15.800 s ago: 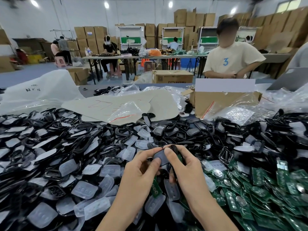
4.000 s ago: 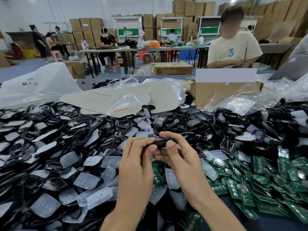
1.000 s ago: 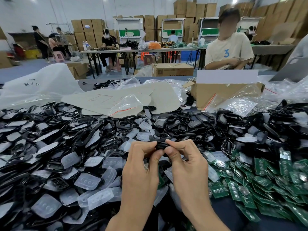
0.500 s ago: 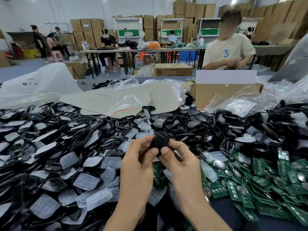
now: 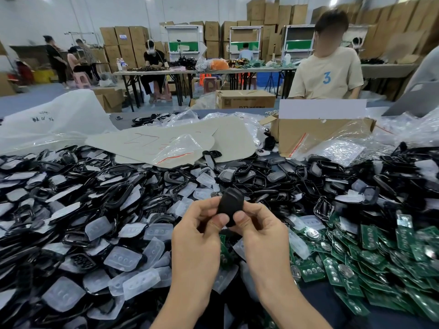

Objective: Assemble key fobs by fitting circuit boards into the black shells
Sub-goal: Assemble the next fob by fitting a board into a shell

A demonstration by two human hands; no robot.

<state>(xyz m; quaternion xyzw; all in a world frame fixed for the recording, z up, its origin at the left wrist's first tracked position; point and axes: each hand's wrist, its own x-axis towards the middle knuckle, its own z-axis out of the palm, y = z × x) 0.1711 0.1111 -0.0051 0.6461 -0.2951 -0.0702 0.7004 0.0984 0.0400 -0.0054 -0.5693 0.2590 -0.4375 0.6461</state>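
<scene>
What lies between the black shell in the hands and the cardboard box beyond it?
In the head view, the stretch from the held black shell to the cardboard box is covered by a heap of loose black shells.

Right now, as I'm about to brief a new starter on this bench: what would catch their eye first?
First, the left hand and right hand at centre, pinching one key fob between them. Around them a sea of black shells and clear button pads spreads across the left and middle, with green circuit boards heaped at the right.
</scene>
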